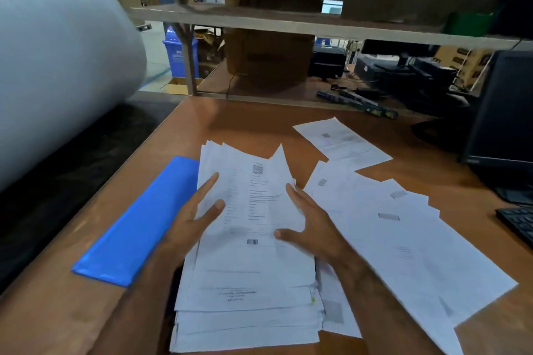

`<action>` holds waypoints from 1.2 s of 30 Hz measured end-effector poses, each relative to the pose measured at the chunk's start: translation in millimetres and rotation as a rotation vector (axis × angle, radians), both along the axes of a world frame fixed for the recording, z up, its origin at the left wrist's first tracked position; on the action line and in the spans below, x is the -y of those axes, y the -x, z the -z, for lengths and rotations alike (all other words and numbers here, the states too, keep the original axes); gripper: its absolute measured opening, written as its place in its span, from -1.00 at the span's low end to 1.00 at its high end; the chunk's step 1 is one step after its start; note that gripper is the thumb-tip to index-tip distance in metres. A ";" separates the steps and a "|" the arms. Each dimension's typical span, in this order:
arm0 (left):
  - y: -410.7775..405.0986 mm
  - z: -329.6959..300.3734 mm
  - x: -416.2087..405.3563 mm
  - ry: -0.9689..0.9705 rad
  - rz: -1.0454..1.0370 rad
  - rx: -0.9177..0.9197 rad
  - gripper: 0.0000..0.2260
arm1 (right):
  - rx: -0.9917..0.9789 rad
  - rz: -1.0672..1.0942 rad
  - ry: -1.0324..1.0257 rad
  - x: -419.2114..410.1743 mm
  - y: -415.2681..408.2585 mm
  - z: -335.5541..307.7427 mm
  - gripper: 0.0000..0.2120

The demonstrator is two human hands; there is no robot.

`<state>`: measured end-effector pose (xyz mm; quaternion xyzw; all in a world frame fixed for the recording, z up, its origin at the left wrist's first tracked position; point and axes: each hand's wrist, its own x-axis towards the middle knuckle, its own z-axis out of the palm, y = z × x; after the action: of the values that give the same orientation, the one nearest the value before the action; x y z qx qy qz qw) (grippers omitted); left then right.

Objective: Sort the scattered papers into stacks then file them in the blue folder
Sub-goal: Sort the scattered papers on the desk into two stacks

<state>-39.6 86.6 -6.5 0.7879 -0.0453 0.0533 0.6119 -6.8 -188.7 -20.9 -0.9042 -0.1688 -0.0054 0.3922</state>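
A loose stack of papers (248, 268) lies on the near middle of the brown table (253, 121), its sheets fanned out unevenly at the far end and stepped at the near edge. The top sheet carries a QR-style square near its far end and a barcode lower down. The left hand (190, 219) rests at the left edge of the stack with its fingers straight and spread, fingertips lying flat on the top sheet. The right hand (311, 225) sits at the right edge of the same stack, fingers straight and close together along the paper's side, thumb stretched leftward onto the sheet; it is somewhat blurred, so I cannot tell whether any sheet is pinched. The blue folder (138, 225) lies closed on the table just left of the stack, its right edge tucked under the papers. To the right, scattered papers (403, 233) overlap one another in a wide spread that reaches the near right, and a single sheet (343, 140) lies farther away, touching the far edge of that spread. A dark monitor (501, 112) stands at the far right, with a black keyboard (519, 225) near it at the right edge. A large pale roll (57, 66) fills the far left, and a shelf (288, 23) spans the far side above the table.
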 end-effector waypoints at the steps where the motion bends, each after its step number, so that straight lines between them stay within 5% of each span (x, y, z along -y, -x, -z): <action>1: 0.3 1.3 -1.1 -0.007 0.011 -0.003 -0.53 | 0.010 -0.023 0.007 -1.1 -0.8 1.5 0.00; 5: -2.7 15.9 -8.5 -0.028 0.014 -0.016 -0.58 | 0.027 -0.118 0.127 0.8 -2.5 5.4 -0.05; 11: -8.0 24.8 -11.0 0.004 -0.016 -0.022 -0.57 | 0.144 0.306 0.131 41.3 -68.7 -10.4 -0.41; 25: -14.5 21.4 -5.0 -0.045 -0.133 -0.037 -0.57 | -0.175 0.687 0.618 111.3 -233.0 15.9 -0.01; 31: -25.7 13.0 -4.0 -0.182 -0.098 -0.061 -0.54 | 0.004 0.707 0.701 95.1 -232.1 5.5 -0.48; 36: -33.4 15.4 6.5 -0.045 -0.081 -0.141 -0.54 | 0.117 0.769 0.636 75.9 -219.5 -9.7 -0.73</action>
<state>-6.2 80.1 -21.9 0.8044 0.0286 0.0215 0.5929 212.7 -264.6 -11.2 -0.9740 0.1614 -0.1486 0.0568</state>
